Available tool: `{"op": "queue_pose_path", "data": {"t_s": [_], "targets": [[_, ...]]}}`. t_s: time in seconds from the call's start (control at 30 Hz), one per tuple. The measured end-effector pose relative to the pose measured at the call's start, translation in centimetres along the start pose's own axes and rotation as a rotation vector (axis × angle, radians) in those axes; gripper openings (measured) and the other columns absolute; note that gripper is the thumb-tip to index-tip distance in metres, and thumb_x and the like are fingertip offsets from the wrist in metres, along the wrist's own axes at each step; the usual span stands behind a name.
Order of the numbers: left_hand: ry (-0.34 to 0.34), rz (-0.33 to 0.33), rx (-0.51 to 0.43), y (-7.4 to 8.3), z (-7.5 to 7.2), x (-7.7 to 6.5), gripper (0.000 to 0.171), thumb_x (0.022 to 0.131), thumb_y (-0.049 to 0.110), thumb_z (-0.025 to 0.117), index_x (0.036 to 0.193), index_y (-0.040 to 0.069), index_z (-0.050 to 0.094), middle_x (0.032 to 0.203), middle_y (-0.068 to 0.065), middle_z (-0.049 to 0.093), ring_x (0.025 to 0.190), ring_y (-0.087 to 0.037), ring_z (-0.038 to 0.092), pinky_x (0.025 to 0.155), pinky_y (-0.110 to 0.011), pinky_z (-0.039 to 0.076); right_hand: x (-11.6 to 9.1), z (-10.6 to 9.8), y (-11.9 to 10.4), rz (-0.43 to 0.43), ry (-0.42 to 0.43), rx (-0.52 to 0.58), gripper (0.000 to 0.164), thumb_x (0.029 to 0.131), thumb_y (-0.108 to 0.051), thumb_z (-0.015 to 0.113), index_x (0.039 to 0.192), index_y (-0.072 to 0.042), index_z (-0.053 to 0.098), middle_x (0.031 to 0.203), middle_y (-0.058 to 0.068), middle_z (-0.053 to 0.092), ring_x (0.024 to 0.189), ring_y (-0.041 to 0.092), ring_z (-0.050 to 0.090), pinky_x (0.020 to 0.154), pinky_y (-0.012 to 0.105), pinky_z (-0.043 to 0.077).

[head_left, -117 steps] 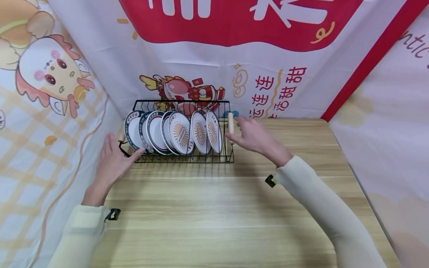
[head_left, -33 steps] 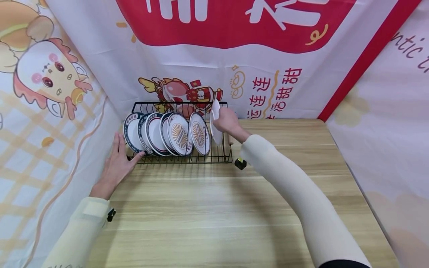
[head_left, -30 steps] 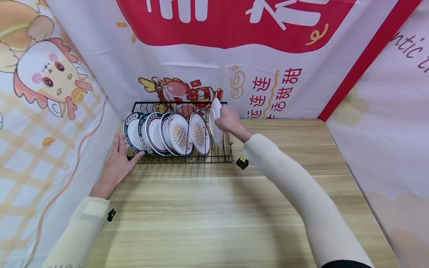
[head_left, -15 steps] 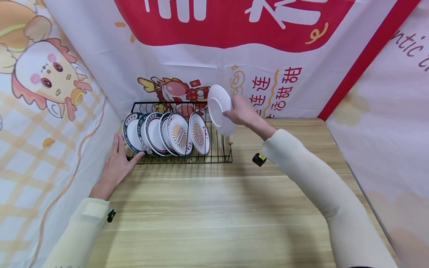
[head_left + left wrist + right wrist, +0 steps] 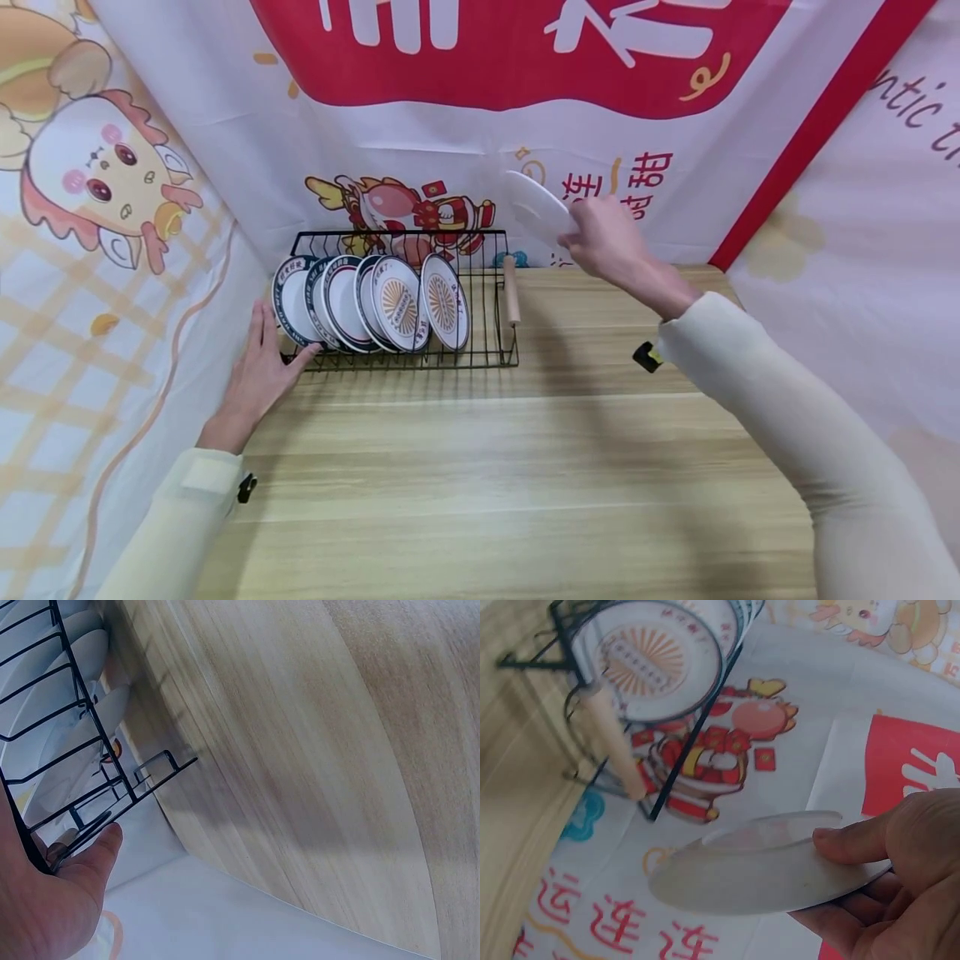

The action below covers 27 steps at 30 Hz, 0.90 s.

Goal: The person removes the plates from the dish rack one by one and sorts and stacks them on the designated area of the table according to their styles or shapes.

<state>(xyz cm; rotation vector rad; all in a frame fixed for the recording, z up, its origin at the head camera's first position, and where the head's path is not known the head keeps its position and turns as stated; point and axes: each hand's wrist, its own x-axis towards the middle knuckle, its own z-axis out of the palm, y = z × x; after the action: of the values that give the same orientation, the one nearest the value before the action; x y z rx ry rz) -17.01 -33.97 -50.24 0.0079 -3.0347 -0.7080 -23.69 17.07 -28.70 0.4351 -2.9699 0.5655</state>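
Well left of my pinch, my left hand [image 5: 258, 371] rests straight-fingered against the wire rack [image 5: 397, 232], probably steadying it; between, it keeps the racked plates [image 5: 400, 302] leaning; rightmost, my right hand [image 5: 615, 250] pinches a white plate [image 5: 536, 207] midair by its rim, perhaps sparing its face.

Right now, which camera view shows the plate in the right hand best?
The right wrist view: the held plate appears large, its plain pale side visible, with the right hand gripping its edge. The head view shows it smaller and steeply angled. The left wrist view does not show it, only other plates in the rack.
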Motion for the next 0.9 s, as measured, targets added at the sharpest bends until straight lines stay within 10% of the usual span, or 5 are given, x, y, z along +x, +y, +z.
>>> {"op": "queue_pose_path", "data": {"t_s": [0.4, 0.9], "targets": [[-0.008, -0.003, 0.011, 0.0, 0.0, -0.2, 0.110, 0.104, 0.069, 0.047, 0.165, 0.010, -0.022, 0.171, -0.003, -0.033, 0.148, -0.067, 0.019, 0.105, -0.085, 0.028, -1.5, 2.0, 6.5, -0.272, 0.072, -0.337, 0.009, 0.097, 0.001, 0.065, 0.099, 0.007, 0.072, 0.081, 0.022, 0.073, 0.063, 0.037, 0.065, 0.057, 0.053, 0.055], [-0.011, -0.013, 0.007, -0.1, 0.1, -0.1, 0.110, 0.103, 0.071, 0.046, 0.165, 0.010, -0.022, 0.171, -0.002, -0.033, 0.148, -0.067, 0.019, 0.104, -0.086, 0.027, -2.1, 9.2, 13.3, -0.262, -0.046, -0.504, 0.017, 0.100, 0.003, 0.058, 0.108, 0.005, 0.073, 0.099, 0.025, 0.075, 0.073, 0.042, 0.066, 0.062, 0.053, 0.058]]}}
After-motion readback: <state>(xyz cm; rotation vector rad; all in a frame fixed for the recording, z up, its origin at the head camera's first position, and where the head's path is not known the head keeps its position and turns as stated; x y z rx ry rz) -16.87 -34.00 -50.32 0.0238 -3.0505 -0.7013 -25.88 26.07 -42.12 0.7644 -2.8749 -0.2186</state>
